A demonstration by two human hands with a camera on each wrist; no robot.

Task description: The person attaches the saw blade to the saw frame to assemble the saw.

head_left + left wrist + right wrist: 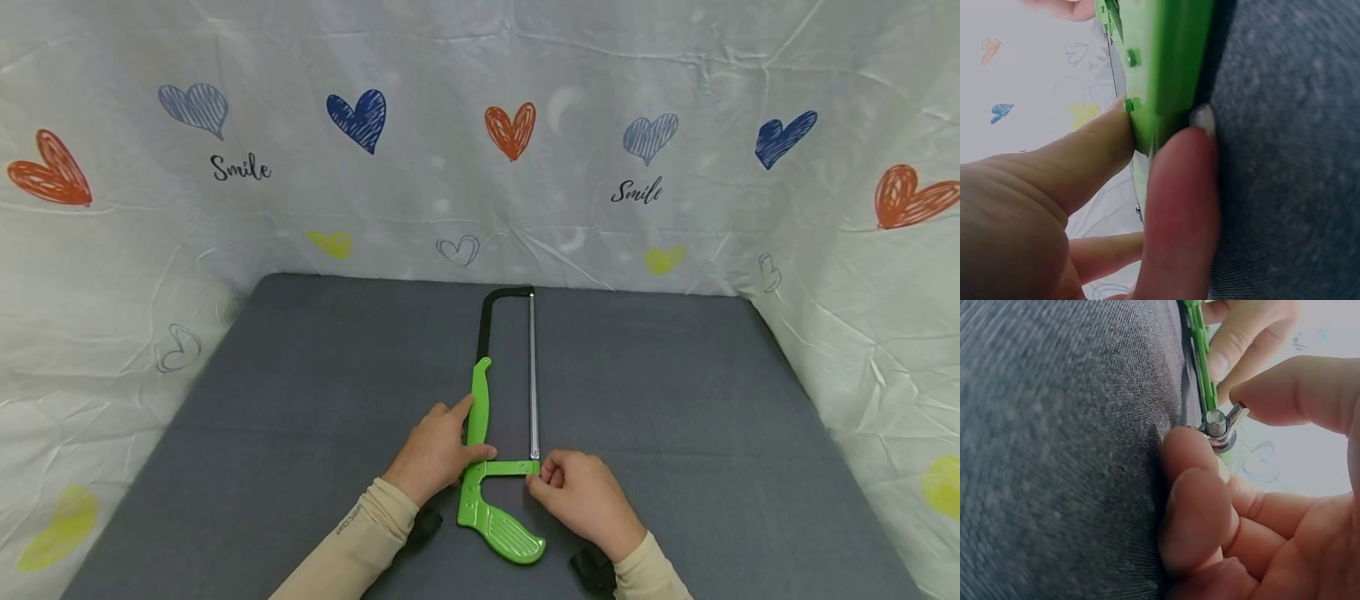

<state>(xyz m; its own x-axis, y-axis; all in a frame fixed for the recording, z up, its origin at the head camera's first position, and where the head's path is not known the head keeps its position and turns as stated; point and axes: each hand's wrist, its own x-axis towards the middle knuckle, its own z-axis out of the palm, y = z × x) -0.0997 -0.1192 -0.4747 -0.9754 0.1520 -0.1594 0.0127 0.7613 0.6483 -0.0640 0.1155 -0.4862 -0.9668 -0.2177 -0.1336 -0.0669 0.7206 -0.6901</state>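
A hacksaw (480,408) with a green body lies on the grey cloth, its black front bow (486,325) pointing away from me. The thin metal blade (533,375) runs along its right side. My left hand (427,454) grips the green frame where the crossbar begins, thumb over it, and in the left wrist view another fingertip (1182,169) is under its edge. At the crossbar's right end, my right hand (588,496) pinches a metal wing nut (1225,439) between thumb and curled fingers. A threaded bolt end (1215,422) sticks out through the nut.
The grey cloth-covered table (337,358) surrounds the saw. Behind it and at both sides hangs a pale sheet (420,67) printed with hearts and lettering. Black wrist straps (592,571) show by both sleeves.
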